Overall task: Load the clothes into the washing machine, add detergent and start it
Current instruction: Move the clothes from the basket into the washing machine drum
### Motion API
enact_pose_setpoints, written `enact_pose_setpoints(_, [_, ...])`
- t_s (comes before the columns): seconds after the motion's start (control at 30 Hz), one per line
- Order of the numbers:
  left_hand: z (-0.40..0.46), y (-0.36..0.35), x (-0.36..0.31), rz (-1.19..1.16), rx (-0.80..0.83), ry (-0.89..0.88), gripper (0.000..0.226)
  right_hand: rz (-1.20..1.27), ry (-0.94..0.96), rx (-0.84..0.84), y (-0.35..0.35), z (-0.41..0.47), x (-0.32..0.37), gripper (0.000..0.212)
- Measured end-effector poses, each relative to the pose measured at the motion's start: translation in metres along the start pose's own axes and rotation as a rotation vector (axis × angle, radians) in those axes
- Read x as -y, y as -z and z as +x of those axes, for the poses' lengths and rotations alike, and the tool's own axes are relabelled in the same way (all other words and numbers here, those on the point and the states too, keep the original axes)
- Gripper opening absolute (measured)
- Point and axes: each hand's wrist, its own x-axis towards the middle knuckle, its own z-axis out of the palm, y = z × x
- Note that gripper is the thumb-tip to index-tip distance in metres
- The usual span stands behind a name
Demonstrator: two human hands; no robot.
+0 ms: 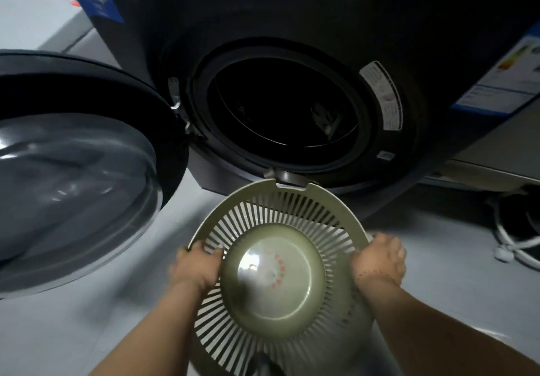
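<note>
1. Both hands grip the round olive-green slatted plastic laundry basket point(274, 261): left hand point(195, 267) on its left rim, right hand point(380, 259) on its right rim.
2. The basket is held above the pale floor point(87, 302), mouth tipped toward the dark front-loading washing machine's point(292, 25) open drum point(286, 104).
3. The round glass door point(73, 171) hangs open at left.

drum point(287, 104) is looking pitch black inside, can't tell what's in there tbh. door point(73, 153) is getting cut off on the left edge, basket point(280, 273) bottom is running out of frame, label text point(385, 98) is blurring too much to read
</note>
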Motion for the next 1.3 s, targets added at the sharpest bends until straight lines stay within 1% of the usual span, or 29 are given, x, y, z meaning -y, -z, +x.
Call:
enact_pose_setpoints(0.1, [-0.005,-0.015,-0.017,0.076,-0.058,-0.06,0.061,0.082,-0.096,0.17,-0.009,0.016,-0.016,0.034])
enact_pose_setpoints(0.17, [-0.021,-0.023,-0.027,0.102,-0.125,-0.169,0.063,0.116,-0.07,0.172,-0.012,0.022,-0.026,0.032])
enact_pose_setpoints(0.23, [-0.036,-0.034,-0.038,0.135,-0.203,-0.259,0.074,0.134,-0.07,0.133,-0.004,0.03,-0.043,0.027])
enact_pose_setpoints(0.3, [-0.045,-0.043,-0.046,0.175,-0.229,-0.279,0.077,0.118,-0.078,0.131,0.009,0.038,-0.061,0.022])
enact_pose_setpoints(0.33, [-0.047,-0.05,-0.05,0.217,-0.224,-0.279,0.071,0.092,-0.071,0.137,0.017,0.042,-0.071,0.021])
enact_pose_setpoints(0.37, [-0.053,-0.057,-0.055,0.242,-0.218,-0.279,0.06,0.07,-0.071,0.137,0.024,0.046,-0.083,0.02])
enact_pose_setpoints(0.43, [-0.067,-0.076,-0.068,0.239,-0.225,-0.294,0.041,0.052,-0.084,0.119,0.04,0.055,-0.109,0.02])
enact_pose_setpoints(0.47, [-0.076,-0.088,-0.075,0.233,-0.224,-0.299,0.039,0.044,-0.09,0.105,0.048,0.058,-0.124,0.02])
enact_pose_setpoints(0.6, [-0.106,-0.129,-0.113,0.248,-0.197,-0.319,0.045,0.047,-0.11,0.034,0.081,0.079,-0.184,0.021])
enact_pose_setpoints(0.7, [-0.13,-0.151,-0.141,0.248,-0.157,-0.35,0.042,0.062,-0.153,-0.002,0.102,0.098,-0.224,0.021])
enact_pose_setpoints(0.83, [-0.156,-0.183,-0.176,0.258,-0.102,-0.42,0.04,0.03,-0.182,-0.007,0.123,0.121,-0.273,0.02])
enact_pose_setpoints(0.97, [-0.156,-0.208,-0.224,0.231,-0.082,-0.457,0.04,0.065,-0.227,-0.051,0.135,0.148,-0.309,0.02])
enact_pose_setpoints(1.07, [-0.153,-0.216,-0.25,0.175,-0.062,-0.482,0.027,0.096,-0.273,-0.022,0.135,0.166,-0.317,0.024])
enact_pose_setpoints(1.13, [-0.15,-0.217,-0.26,0.175,-0.04,-0.475,0.022,0.091,-0.319,0.008,0.134,0.172,-0.314,0.033])
enact_pose_setpoints(1.2, [-0.144,-0.211,-0.265,0.189,-0.026,-0.437,0.021,0.066,-0.354,-0.022,0.13,0.17,-0.305,0.042])
enact_pose_setpoints(1.23, [-0.143,-0.206,-0.268,0.197,-0.021,-0.417,0.021,0.021,-0.338,-0.066,0.127,0.166,-0.299,0.044])
enact_pose_setpoints(1.3, [-0.141,-0.193,-0.272,0.201,-0.025,-0.396,0.029,-0.046,-0.229,-0.133,0.119,0.156,-0.278,0.044])
